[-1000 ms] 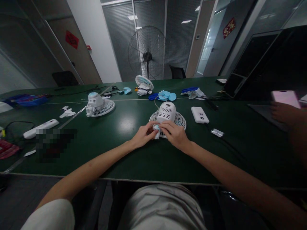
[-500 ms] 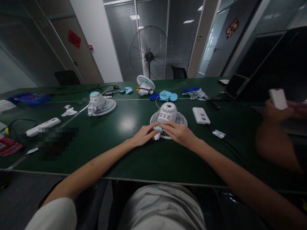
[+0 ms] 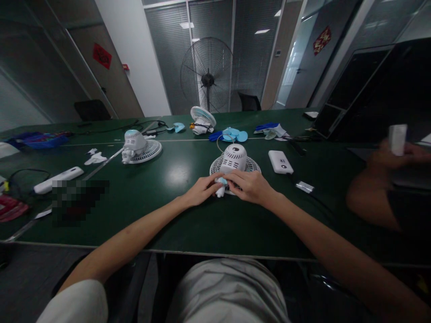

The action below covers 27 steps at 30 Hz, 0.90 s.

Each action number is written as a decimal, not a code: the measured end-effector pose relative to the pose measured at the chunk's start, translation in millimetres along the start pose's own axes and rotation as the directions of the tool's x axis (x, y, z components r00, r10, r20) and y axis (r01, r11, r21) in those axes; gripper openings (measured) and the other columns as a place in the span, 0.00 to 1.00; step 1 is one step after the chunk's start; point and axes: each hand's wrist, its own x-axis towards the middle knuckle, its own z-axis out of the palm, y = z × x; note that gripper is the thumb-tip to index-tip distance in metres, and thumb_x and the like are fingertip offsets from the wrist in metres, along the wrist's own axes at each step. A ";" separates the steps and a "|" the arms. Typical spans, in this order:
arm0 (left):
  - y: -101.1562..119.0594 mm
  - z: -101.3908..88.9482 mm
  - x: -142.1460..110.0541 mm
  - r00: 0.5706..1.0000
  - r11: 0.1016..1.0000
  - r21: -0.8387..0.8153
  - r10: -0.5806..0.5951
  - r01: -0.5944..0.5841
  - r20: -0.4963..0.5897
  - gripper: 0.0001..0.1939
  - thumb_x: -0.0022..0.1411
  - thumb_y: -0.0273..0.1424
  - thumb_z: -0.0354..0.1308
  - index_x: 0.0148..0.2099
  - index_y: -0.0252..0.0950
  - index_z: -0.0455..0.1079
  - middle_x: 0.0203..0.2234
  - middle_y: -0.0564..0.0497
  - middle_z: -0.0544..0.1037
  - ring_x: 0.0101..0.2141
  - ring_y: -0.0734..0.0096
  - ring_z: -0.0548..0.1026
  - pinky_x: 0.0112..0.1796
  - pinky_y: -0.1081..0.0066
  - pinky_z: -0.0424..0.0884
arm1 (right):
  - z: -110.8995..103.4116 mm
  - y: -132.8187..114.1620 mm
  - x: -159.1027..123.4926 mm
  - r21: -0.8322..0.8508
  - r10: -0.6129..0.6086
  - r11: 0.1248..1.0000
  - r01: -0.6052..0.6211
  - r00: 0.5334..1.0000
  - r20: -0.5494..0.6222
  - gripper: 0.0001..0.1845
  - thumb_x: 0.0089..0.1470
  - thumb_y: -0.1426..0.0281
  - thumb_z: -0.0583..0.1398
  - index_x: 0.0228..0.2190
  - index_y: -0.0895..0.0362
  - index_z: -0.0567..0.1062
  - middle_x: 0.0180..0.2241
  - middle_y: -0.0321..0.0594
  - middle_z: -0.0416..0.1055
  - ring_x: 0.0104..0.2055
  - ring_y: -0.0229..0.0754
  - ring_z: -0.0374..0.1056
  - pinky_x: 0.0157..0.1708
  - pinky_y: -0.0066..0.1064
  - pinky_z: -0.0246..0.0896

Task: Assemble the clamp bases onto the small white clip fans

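Note:
A small white fan (image 3: 235,158) lies grille-down on the green table, its rounded motor housing on top. At the near side of the housing, a white neck piece with a light-blue part (image 3: 221,181) sticks out toward me. My left hand (image 3: 202,190) is closed on the left of this piece, fingertips pressed to it. From the right, my right hand (image 3: 252,186) grips the same piece, its fingers bent against the lower edge of the housing. The fingertips partly cover the piece, so any small part between them is hidden.
A second small fan (image 3: 136,146) lies to the left, and a third (image 3: 203,120) farther back. Light-blue fan blades (image 3: 235,134), gloves (image 3: 271,129) and a white power bank (image 3: 280,162) lie beyond my hands. A co-worker's hand (image 3: 387,154) holds a phone (image 3: 398,139) at right.
My hands stay on the fan's neck piece, the right fingers slightly shifted. The view has turned a little. At right, the co-worker's arm has moved and the phone is tilted differently.

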 end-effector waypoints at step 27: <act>0.3 -1.3 -1.7 1.000 1.000 -0.021 0.015 -0.015 0.005 0.22 0.78 0.42 0.49 0.67 0.38 0.64 0.34 0.52 0.77 0.32 0.69 0.75 0.37 0.71 0.71 | 20.3 -3.8 -16.0 0.234 0.101 0.969 -0.076 0.990 -0.096 0.11 0.68 0.70 0.56 0.49 0.56 0.76 0.37 0.41 0.77 0.32 0.39 0.72 0.32 0.31 0.66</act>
